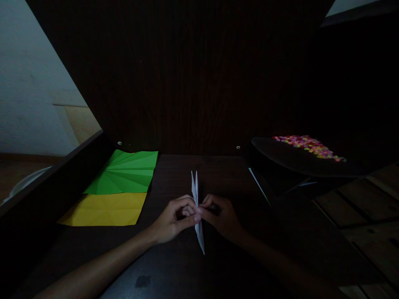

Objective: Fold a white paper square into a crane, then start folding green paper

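Dim light leaves the dark bench and the tall panel behind it almost one colour, with a pale wall at far left.

At the centre, thumb and fingers of the left hand are closed in a pinch on a folded white paper. Those of the right hand close on it from the other side, the thumbs nearly meeting. Gripping it midway probably keeps the layers together and steadies both ends. It stands nearly edge-on to the view, two narrow points rising side by side at the far end and one pointing nearer; whether it touches the bench I cannot tell.

Left of the hands, a creased green sheet overlaps a yellow sheet, both lying flat near the raised side board, perhaps to keep them out of the elbows' way yet within reach.

Farther right, small bright pieces lie heaped on a dark round-edged surface, perhaps set apart so they don't scatter. Slatted wood shows beyond, at lower right.
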`<state>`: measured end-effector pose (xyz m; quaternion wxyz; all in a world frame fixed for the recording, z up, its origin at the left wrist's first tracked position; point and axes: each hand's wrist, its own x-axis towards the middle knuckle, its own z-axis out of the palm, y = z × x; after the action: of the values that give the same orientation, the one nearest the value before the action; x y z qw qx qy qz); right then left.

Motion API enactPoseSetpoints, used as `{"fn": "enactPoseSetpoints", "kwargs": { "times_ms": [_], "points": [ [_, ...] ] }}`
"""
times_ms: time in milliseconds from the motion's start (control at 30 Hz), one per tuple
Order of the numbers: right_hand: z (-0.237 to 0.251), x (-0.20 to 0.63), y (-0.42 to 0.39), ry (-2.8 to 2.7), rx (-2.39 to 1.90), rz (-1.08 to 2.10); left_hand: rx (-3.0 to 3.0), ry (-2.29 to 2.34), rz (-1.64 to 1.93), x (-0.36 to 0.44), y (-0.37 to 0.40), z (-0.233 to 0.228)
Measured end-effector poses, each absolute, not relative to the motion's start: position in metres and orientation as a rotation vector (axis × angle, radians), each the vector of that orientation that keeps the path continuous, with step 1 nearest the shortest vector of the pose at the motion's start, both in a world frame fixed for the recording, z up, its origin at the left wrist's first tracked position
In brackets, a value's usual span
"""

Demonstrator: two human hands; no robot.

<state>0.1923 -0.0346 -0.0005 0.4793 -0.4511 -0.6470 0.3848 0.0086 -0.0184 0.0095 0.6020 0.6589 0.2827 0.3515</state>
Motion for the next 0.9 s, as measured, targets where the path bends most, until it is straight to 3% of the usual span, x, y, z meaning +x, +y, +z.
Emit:
{"fn": "enactPoseSetpoints", "kwargs": {
  "times_ms": [167,533,900],
  "points": [
    [0.003,0.191,-0.037,-1.653,-1.100,0.871,1.584,0.693,0.827,0.010,-0.018,0.011],
    [0.009,0.194,-0.032,-1.637,-0.959,1.098,1.522,0.708,0.806,0.009,-0.016,0.010],
    [0.006,0.195,-0.034,-1.575,-1.144,0.990,1.485,0.870,0.827,0.007,-0.010,0.006]
  ]
}}
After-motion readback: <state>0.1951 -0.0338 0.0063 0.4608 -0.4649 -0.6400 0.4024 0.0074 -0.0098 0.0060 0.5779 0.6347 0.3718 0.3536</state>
